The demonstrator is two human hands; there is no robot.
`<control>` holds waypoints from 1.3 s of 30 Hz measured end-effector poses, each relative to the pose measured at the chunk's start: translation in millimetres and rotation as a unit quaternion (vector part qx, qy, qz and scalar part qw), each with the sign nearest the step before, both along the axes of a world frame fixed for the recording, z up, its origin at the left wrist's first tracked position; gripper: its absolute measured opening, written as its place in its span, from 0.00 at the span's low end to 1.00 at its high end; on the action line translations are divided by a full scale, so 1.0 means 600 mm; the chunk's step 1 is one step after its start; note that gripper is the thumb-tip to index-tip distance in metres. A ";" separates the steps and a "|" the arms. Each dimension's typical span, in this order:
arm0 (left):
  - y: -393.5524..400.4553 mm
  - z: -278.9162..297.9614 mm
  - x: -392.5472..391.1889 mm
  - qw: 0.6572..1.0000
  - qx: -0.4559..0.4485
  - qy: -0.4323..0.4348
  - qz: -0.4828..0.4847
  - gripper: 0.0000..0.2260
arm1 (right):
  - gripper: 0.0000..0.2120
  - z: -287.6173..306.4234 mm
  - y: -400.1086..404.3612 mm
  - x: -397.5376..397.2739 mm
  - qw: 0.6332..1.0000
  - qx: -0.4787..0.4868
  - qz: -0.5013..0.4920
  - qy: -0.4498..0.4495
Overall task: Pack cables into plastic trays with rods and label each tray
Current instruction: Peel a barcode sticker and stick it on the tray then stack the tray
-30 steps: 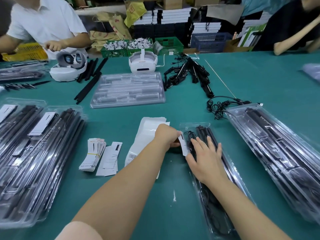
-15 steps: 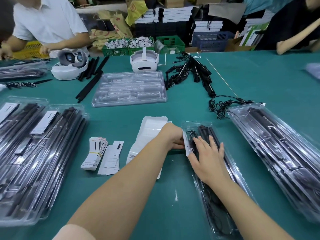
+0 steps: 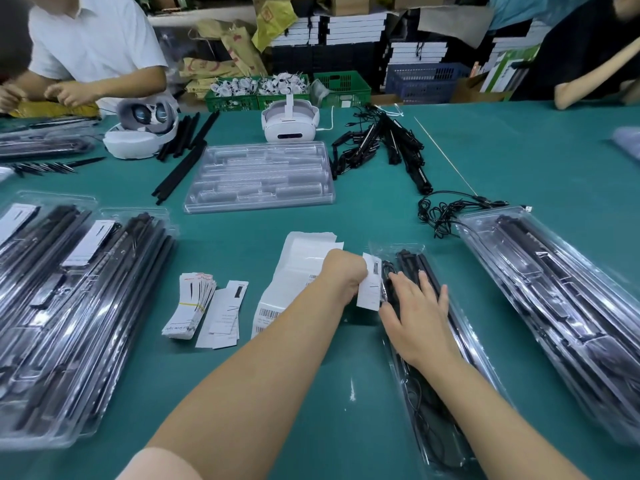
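A narrow clear plastic tray (image 3: 481, 344), packed with black rods and a coiled black cable, lies lengthwise on the green worktop (image 3: 346, 427) in front of the person, slightly right of centre. The right hand (image 3: 417, 318) rests flat on its upper half, fingers straight and spread. At the tray's top left edge the left hand (image 3: 343, 275) has its grip pinched on a small white paper label (image 3: 370, 285) printed with a barcode, held upright against the tray rim. Just left of that hand lies a white sheet of label backing paper (image 3: 294, 268), and further left a rubber-banded bundle of white labels (image 3: 192, 306) beside a few loose white labels (image 3: 225, 315). 2 stacks of filled, labelled clear trays (image 3: 69, 306) sit at the left, another filled stack (image 3: 568, 306) at the right with loose black cables (image 3: 446, 211) by its top. Beyond, an empty clear moulded tray (image 3: 259, 176) sits near a white headset (image 3: 290, 123).
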State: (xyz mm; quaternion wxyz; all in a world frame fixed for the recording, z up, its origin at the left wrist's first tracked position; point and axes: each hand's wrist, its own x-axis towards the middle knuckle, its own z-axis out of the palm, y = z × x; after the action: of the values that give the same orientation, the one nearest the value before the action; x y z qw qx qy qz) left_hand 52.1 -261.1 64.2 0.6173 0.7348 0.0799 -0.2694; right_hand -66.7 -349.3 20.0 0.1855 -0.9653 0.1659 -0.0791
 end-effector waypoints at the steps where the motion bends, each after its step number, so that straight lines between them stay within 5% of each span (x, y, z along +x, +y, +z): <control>1: -0.003 -0.002 -0.003 1.000 -0.020 0.011 -0.001 0.14 | 0.28 0.000 0.000 0.000 1.000 0.001 0.001 -0.001; 11: -0.013 0.010 -0.011 0.988 -0.104 0.118 0.000 0.07 | 0.27 -0.006 0.000 0.001 1.000 -0.012 0.000 -0.002; 25: -0.022 0.009 -0.017 0.987 -0.125 0.102 0.017 0.04 | 0.28 -0.009 -0.001 0.001 1.000 -0.009 0.000 -0.013; 39: -0.022 0.022 -0.013 0.999 -0.003 0.013 -0.053 0.06 | 0.27 -0.007 -0.001 0.000 1.000 0.000 -0.002 -0.028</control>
State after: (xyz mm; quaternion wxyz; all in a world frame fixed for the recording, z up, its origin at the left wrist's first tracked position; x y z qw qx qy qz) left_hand 44.1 -274.3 77.1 0.6035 0.7323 0.0481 -0.3117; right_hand -66.8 -349.7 16.1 0.1903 -0.9623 0.1626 -0.1066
